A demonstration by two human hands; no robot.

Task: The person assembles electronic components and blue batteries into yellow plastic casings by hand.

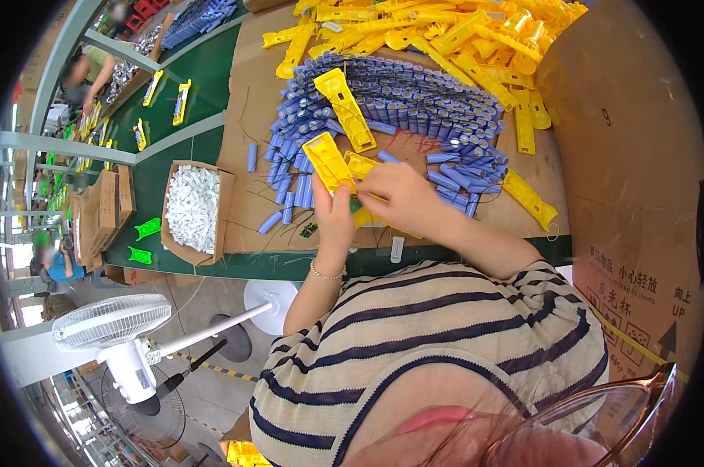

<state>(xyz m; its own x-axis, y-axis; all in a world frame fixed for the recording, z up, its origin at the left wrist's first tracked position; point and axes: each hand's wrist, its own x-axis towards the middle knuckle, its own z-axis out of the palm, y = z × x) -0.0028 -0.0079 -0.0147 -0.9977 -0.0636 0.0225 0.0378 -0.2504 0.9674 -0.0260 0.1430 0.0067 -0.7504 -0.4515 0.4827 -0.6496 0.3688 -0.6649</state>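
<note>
My left hand [334,223] is closed around the lower end of a yellow plastic housing [325,159], its ribbed inner side up. At that same end my right hand [403,196] has its fingers pinched; what they hold, if anything, is hidden. Another yellow housing [358,165] lies partly under my right hand, and one more [344,110] rests just beyond, on the blue cylindrical cells [414,92]. Loose cells [288,204] with thin dark wires are scattered left of my hands. A small green circuit board [310,230] lies near my left wrist.
Yellow housings [476,39] are heaped at the back. A carton of small white parts [227,187] stands left, beside bright green pieces [147,228]. A tall cardboard wall [624,148] borders the right. A white fan [112,321] stands lower left; a person [99,70] works beyond the green belt [161,128].
</note>
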